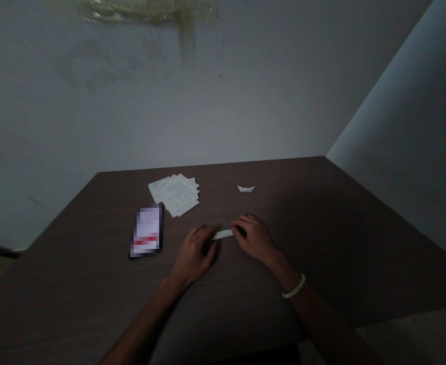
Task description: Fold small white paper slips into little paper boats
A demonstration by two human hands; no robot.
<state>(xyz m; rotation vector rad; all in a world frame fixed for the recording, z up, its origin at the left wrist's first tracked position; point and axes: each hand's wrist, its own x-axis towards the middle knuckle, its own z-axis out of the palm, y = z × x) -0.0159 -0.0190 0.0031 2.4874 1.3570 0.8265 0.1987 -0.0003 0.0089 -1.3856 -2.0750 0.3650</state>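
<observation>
A narrow folded strip of white paper point(223, 234) lies on the table between my two hands. My left hand point(195, 253) has its fingers closed at the strip's left end, with the thumb below. At the right end, my right hand point(253, 237) pinches the paper between thumb and fingers. Both hands cover the ends of the strip, so only its middle shows. Beyond my right hand sits a small white folded paper boat point(246, 189), apart from both hands.
A fanned pile of printed paper sheets point(175, 195) lies at the back left of the brown table point(340, 243). Nearer, left of my left hand, is a dark-edged phone or tablet point(146, 230) with a blurred screen. A grey wall point(226, 116) rises behind the table.
</observation>
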